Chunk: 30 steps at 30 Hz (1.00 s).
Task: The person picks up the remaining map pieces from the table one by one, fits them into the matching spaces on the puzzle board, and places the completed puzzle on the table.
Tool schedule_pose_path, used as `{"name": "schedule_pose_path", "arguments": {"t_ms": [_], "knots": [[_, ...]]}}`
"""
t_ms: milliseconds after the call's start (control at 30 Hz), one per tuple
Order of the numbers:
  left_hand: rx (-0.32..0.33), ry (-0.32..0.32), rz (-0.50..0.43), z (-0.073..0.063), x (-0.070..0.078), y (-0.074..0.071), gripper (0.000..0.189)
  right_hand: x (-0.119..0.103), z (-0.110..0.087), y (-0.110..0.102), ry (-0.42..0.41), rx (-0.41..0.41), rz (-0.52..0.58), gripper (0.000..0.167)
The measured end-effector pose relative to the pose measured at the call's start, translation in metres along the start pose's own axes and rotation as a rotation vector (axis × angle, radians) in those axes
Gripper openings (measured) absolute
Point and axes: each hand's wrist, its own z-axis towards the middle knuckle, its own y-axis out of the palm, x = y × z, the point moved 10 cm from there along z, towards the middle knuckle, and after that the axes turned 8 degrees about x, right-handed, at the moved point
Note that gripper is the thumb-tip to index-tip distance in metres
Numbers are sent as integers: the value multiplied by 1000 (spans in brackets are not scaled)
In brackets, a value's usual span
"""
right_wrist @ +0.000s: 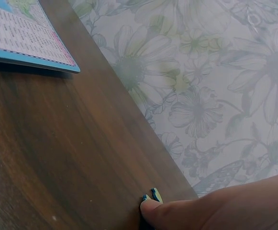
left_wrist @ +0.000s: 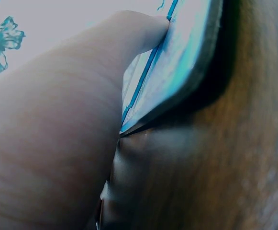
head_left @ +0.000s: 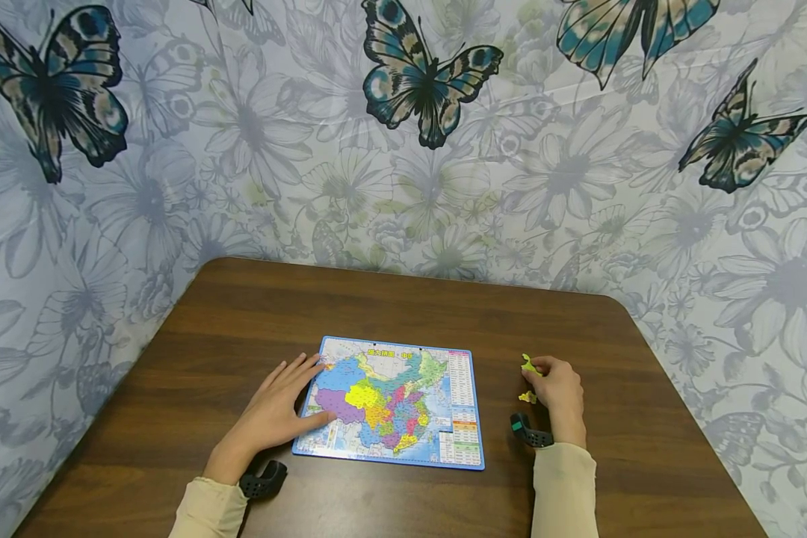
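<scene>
A map puzzle board (head_left: 376,450) with a blue rim and many coloured regions lies flat on the table. Along its left side rests my left hand (head_left: 279,407), fingers extended and the thumb lying on the board's lower left part; the left wrist view shows that thumb (left_wrist: 139,31) against the board's edge (left_wrist: 196,72). To the right of the board, my right hand (head_left: 560,388) pinches a yellow-green puzzle piece (head_left: 528,364) between thumb and fingers. A second, yellow puzzle piece (head_left: 527,397) lies just below it. In the right wrist view the pinched piece (right_wrist: 156,194) is mostly hidden by the thumb.
The brown wooden table (head_left: 255,314) reaches back to a wall (head_left: 403,194) covered with flowers and butterflies. Black bands (head_left: 264,480) are on both wrists. In the right wrist view, the board's corner (right_wrist: 74,68) shows at upper left.
</scene>
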Motion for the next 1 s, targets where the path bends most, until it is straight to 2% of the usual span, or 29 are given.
{"name": "schedule_pose_path", "arguments": {"t_ms": [433, 1000], "knots": [[2, 3, 1, 0, -1, 1, 94, -4, 2, 5, -46, 0, 7, 39], [0, 0, 1, 0, -1, 2, 94, -27, 5, 11, -145, 26, 47, 35]]}}
